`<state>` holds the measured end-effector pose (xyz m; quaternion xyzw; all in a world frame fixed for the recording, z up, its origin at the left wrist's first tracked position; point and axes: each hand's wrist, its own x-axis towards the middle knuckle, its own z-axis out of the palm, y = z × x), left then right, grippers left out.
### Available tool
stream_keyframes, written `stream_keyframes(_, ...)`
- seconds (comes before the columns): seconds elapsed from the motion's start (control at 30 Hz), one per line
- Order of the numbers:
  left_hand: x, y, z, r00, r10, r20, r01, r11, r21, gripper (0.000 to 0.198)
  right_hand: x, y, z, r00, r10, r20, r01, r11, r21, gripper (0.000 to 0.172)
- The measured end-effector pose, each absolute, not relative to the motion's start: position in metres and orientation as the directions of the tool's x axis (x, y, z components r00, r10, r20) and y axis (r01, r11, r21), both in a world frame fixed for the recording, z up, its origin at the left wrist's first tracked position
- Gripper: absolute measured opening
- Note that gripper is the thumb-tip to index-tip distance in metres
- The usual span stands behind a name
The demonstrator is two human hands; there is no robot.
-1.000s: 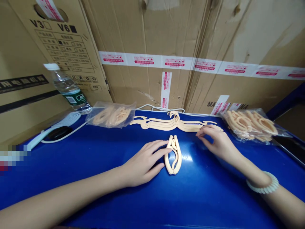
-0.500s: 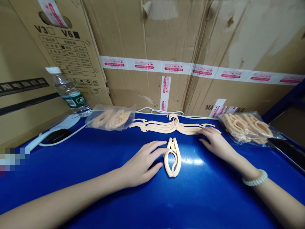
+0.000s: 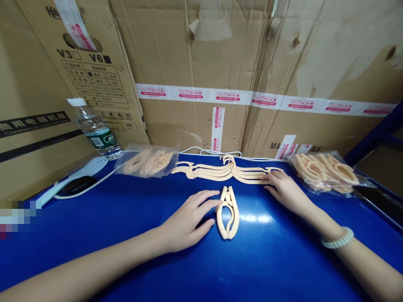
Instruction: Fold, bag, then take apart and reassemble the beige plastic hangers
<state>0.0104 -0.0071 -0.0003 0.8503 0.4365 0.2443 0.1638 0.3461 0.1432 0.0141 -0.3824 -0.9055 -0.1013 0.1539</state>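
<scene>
A cream folding hanger (image 3: 234,222) lies folded on the blue tabletop in front of me, its two arms nearly meeting at the near end. My left hand (image 3: 190,216) is on its left, fingers spread, with the index fingertip at the hanger's upper left edge. Farther back, several unfolded cream hangers (image 3: 214,173) lie stacked together, hooks towards the boxes. My right hand (image 3: 285,191) rests at their right end, its fingertips touching the arms and its thumb apart from the fingers. Those fingers partly hide the hanger ends.
Clear plastic bags of folded hangers lie at left (image 3: 147,161) and right (image 3: 327,172). A water bottle (image 3: 99,134), a black oval object (image 3: 77,185) and a white cable (image 3: 97,181) are at the left. Cardboard boxes (image 3: 195,54) stand along the back. A dark flat object (image 3: 380,205) lies at right.
The view has tilted up slightly, so the things on the table appear lower. My right fingertips have shifted slightly inward along the stacked hangers; my left hand keeps its place by the folded hanger.
</scene>
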Motion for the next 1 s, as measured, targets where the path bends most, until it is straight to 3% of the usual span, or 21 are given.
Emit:
stream_keyframes(0.13, 0.011, -0.007, 0.001, 0.493, 0.824, 0.279, 0.654, -0.563, 0.506, 0.045, 0.344, 0.143, 0.017, -0.656, 0.662, 0.363, 0.716, 0.698, 0.023, 0.011)
stream_keyframes(0.33, 0.009, -0.004, 0.002, 0.444, 0.827, 0.344, 0.606, -0.560, 0.564, 0.042, 0.346, 0.139, 0.032, -0.688, 0.676, 0.263, 0.649, 0.736, -0.193, 0.014)
stream_keyframes(0.5, 0.007, 0.002, 0.001, 0.260, 0.886, 0.384, 0.517, -0.463, 0.720, 0.033, 0.352, 0.129, 0.057, -0.634, 0.723, 0.275, 0.644, 0.690, -0.330, 0.025)
stream_keyframes(0.73, 0.002, 0.018, -0.005, 0.028, 0.964, 0.265, 0.264, -0.263, 0.928, 0.026, 0.361, 0.122, 0.080, -0.477, 0.773, 0.418, 0.639, 0.632, -0.439, 0.047)
stream_keyframes(1.0, 0.000, 0.024, -0.007, -0.112, 0.981, 0.161, 0.037, -0.158, 0.987, 0.060, 0.353, 0.110, 0.087, -0.496, 0.803, 0.330, 0.548, 0.584, -0.599, 0.047)
